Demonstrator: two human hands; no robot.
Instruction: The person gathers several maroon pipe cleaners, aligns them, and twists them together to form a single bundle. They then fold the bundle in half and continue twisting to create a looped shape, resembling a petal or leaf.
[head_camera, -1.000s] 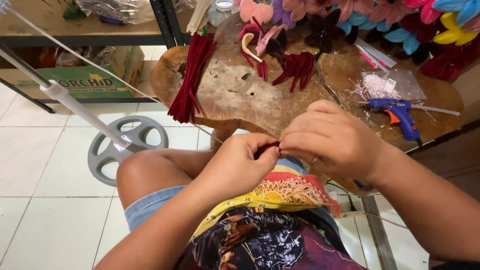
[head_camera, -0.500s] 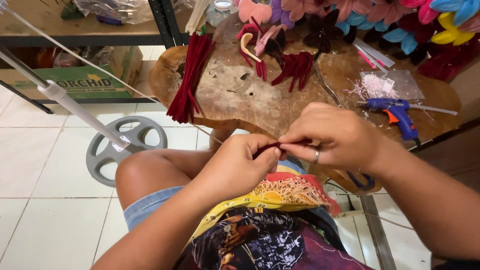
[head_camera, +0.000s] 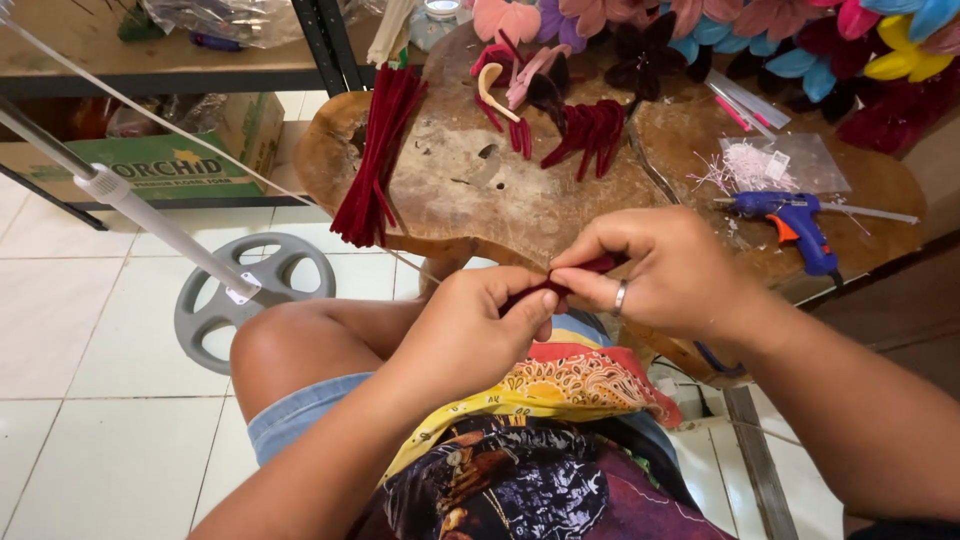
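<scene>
My left hand (head_camera: 478, 325) and my right hand (head_camera: 655, 270) meet over my lap, both pinching a short dark red fuzzy wire piece (head_camera: 572, 281). Only a small part of that wire shows between the fingers. A ring sits on a finger of my right hand. Just beyond the hands is a low wooden slab table (head_camera: 470, 190). On it lie a long bundle of dark red fuzzy wires (head_camera: 375, 160) at the left and a fan of bent dark red wire petals (head_camera: 590, 130) near the middle.
A blue glue gun (head_camera: 790, 215) and a clear bag of white bits (head_camera: 775, 165) lie at the table's right. Coloured wire flowers (head_camera: 800, 40) line the far edge. A grey round stand base (head_camera: 255, 295) with a white pole, a cardboard box (head_camera: 150, 165) and a shelf stand at left.
Both hands have stayed together on the red wire, with the fingers shifting slightly along it. Nothing on the table has moved.
</scene>
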